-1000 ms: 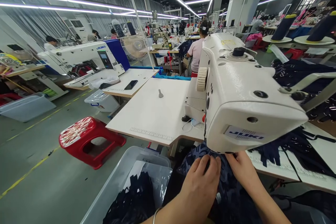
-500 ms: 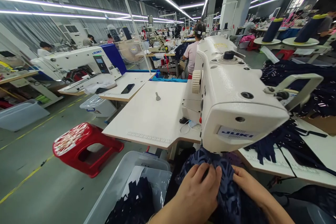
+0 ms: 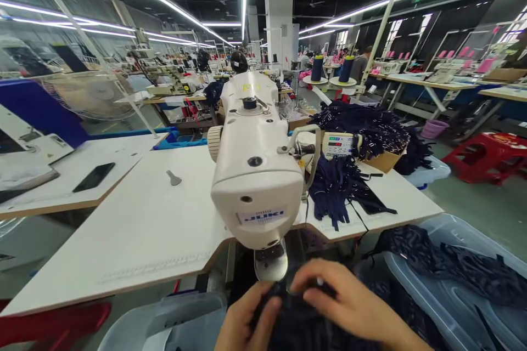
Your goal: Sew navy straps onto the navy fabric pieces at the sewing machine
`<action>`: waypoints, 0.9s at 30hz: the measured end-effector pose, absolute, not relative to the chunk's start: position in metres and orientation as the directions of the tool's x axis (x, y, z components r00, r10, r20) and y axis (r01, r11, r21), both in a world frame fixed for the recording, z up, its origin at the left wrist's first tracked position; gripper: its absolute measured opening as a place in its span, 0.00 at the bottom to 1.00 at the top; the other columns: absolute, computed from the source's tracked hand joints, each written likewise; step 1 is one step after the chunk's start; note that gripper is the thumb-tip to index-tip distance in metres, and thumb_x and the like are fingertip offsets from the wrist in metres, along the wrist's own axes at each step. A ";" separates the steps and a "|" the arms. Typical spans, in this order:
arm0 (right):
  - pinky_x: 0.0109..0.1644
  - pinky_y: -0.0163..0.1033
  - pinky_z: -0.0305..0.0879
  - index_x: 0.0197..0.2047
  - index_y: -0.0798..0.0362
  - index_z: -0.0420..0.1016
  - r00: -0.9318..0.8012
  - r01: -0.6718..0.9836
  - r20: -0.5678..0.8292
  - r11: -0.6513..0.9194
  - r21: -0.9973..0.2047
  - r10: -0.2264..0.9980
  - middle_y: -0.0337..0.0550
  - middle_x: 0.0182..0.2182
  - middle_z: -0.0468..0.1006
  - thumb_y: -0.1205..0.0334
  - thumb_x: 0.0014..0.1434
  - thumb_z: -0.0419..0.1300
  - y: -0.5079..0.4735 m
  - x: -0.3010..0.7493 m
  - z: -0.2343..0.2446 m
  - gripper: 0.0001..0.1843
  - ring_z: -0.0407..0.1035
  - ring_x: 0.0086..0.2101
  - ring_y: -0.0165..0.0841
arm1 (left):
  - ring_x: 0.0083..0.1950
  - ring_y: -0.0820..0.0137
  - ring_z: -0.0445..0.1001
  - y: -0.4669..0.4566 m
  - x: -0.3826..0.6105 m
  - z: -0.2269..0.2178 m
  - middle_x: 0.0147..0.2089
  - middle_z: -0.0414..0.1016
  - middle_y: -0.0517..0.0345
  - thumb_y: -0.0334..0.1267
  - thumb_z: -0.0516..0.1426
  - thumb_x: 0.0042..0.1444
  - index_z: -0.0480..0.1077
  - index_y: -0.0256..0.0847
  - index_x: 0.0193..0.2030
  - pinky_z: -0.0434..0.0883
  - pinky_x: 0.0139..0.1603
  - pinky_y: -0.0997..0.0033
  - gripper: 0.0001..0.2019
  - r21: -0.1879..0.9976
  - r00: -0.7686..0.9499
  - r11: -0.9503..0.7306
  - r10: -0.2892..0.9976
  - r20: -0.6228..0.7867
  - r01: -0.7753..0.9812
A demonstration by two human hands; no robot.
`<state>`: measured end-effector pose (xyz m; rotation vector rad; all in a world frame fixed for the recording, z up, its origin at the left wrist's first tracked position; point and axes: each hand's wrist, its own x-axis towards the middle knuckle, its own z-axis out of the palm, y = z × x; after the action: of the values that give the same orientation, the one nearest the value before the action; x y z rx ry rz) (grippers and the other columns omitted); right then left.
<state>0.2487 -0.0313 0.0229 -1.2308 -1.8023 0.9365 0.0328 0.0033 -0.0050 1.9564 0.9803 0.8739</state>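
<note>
Dark navy fabric [image 3: 302,329] hangs between my hands, just in front of a white JUKI sewing machine [image 3: 257,175]. My left hand [image 3: 252,319] pinches its upper edge, thumb against fingers, slightly below the machine's metal plate [image 3: 270,263]. At the right of the plate, my right hand [image 3: 340,299] is bent over the same fabric, with thumb and fingertips closed on its edge. The fabric's lower part is dark and blurred, so its shape cannot be made out.
Navy straps [image 3: 335,189] lie on the table right of the machine, by a control panel [image 3: 338,144]. A clear bin [image 3: 453,225] with navy patterned pieces stands at right; another bin [image 3: 164,312] stands at lower left. A flat metal piece [image 3: 173,177] rests on the white tabletop [image 3: 160,219].
The view has swung right, bringing the right bin and straps into fuller sight. My hands have shifted from bunched patterned fabric under the machine head to an edge in front of it.
</note>
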 end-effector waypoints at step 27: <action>0.21 0.30 0.49 0.38 0.55 0.75 0.245 -0.170 -0.272 -0.235 -0.957 0.931 0.41 0.31 0.74 0.43 0.50 0.66 -0.017 0.341 -0.067 0.23 0.60 0.22 0.24 | 0.49 0.66 0.75 0.017 0.044 -0.013 0.46 0.78 0.57 0.40 0.47 0.68 0.72 0.42 0.49 0.63 0.54 0.65 0.14 0.046 0.572 -0.753 0.536 0.621 0.656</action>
<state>0.3408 -0.0168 -0.0673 -1.4033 -0.7738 1.2485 0.0438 0.0171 -0.0132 2.9497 1.1312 1.0580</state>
